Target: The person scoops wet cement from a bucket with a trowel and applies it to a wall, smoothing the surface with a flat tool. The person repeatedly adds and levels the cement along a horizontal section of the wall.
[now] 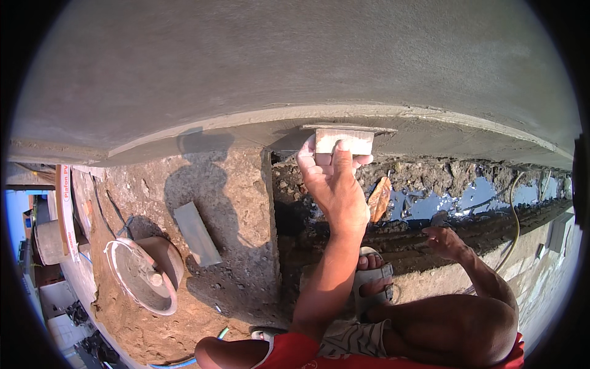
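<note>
My left hand [337, 187] is closed round a small pale block-like handle, with the thumb on its face and the fingers curled behind. The handle belongs to a plastering float [344, 140], whose thin flat blade lies along the lower band of the grey plastered wall [295, 61]. Over the muddy trench, my right hand [445, 242] hangs beside my raised knee, its fingers loosely bent and apart. Nothing can be made out in its grip. A small grey shape at its fingertips is unclear.
A bucket [144, 277] with grey mortar stands at left on sandy ground. Nearby a flat grey board [197, 234] lies on a concrete slab [252, 184]. Water [424, 203] and a dry leaf [380, 198] lie in the trench. A thin hose [515, 221] curves at right.
</note>
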Motion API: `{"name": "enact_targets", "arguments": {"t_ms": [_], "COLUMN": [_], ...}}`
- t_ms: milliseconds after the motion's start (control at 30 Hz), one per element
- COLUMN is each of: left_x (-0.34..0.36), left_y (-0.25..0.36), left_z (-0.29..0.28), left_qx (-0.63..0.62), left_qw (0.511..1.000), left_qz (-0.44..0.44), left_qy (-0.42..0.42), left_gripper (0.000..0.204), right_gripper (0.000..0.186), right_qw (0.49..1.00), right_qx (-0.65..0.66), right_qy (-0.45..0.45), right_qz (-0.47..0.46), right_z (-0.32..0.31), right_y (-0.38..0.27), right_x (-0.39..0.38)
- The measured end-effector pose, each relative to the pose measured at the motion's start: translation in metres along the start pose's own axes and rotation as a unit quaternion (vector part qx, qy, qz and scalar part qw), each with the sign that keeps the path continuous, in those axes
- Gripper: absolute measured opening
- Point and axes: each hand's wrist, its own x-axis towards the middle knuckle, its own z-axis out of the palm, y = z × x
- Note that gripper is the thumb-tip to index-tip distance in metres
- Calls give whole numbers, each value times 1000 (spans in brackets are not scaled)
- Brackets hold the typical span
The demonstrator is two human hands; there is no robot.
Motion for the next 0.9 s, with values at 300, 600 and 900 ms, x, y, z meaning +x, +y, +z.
{"name": "enact_targets", "arguments": {"t_ms": [300,600,900], "left_x": [-29,20,40], "left_y": [31,-69,-68], "left_z": [-11,-122,-120], "left_qx": [-57,-41,-8], "left_qw": [991,998,997], "left_qz": [58,-53,-41], "left_qy": [-110,21,58], "left_gripper": [39,33,32], "right_gripper": [39,38,37], "right_qw": [1000,1000,1000], "right_qx": [7,-15,-26], "right_qy": [5,9,4], "right_qz": [-24,-9,-11], "right_z": [16,6,8], "right_y": [10,4,4], "right_x": [5,4,1]}}
